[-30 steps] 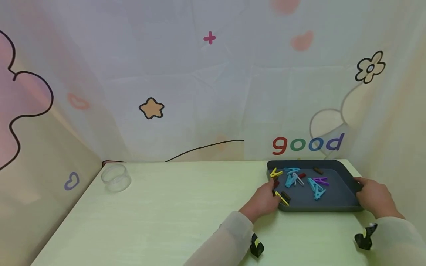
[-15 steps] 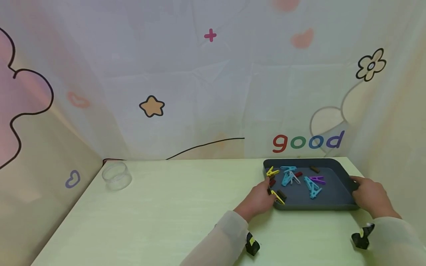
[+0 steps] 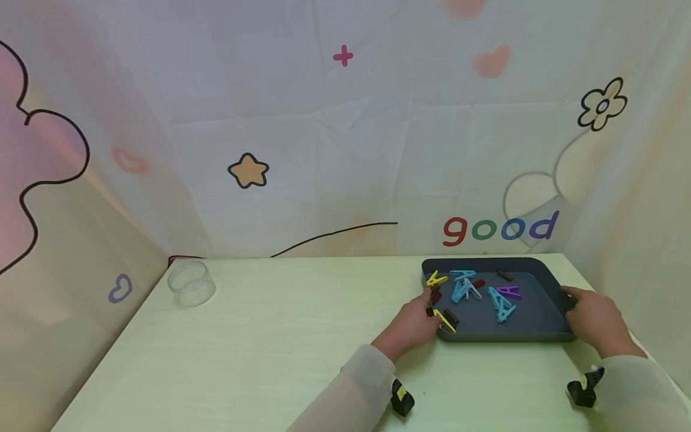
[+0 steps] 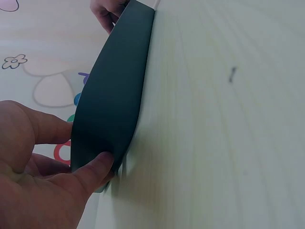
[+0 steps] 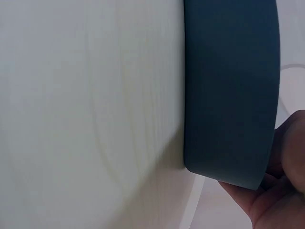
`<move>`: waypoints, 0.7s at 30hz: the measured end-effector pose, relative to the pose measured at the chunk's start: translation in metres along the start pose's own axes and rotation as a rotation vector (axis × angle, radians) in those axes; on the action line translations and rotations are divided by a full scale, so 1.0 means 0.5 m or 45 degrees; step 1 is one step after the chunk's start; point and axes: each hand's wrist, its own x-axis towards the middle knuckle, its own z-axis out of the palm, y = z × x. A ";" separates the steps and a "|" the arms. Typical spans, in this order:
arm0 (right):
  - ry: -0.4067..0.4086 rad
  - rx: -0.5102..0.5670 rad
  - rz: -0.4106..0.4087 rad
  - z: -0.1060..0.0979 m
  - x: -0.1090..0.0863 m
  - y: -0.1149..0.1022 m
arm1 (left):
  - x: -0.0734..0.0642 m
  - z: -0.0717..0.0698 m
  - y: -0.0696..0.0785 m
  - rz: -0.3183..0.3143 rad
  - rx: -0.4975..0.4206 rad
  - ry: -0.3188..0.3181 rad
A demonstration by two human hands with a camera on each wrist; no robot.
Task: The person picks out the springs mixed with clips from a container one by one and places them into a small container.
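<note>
A dark grey rectangular tray (image 3: 534, 315) is at the right of the table in the head view. My left hand (image 3: 408, 324) grips its left end; in the left wrist view the thumb (image 4: 97, 167) lies against the outer wall, with fingers at the rim. At the opposite end, my right hand (image 3: 596, 318) holds the tray by its right wall, its fingers partly hidden behind the tray corner in the right wrist view. Inside lie several small clips: blue clips (image 3: 501, 306), a purple clip (image 3: 508, 292), a yellow clip (image 3: 436, 279), a whitish clip (image 3: 472, 289) and dark brown and red ones.
A transparent round container (image 3: 191, 294) stands at the table's far left corner. The pale table (image 3: 270, 348) meets a printed curtain (image 3: 324, 150) along its back edge, and the curtain continues down both sides.
Both hands and the tray have shifted a little to the left, with the clips riding in it. The grips look the same, and the transparent container has stayed put.
</note>
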 end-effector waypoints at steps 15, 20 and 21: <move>-0.010 0.012 0.003 0.012 -0.003 -0.019 | -0.017 -0.016 -0.021 -0.030 -0.012 -0.007; -0.017 0.009 0.011 0.015 -0.007 -0.025 | -0.025 -0.024 -0.026 -0.016 -0.021 -0.009; -0.015 0.009 0.007 0.015 -0.007 -0.026 | -0.027 -0.025 -0.027 -0.008 -0.018 -0.008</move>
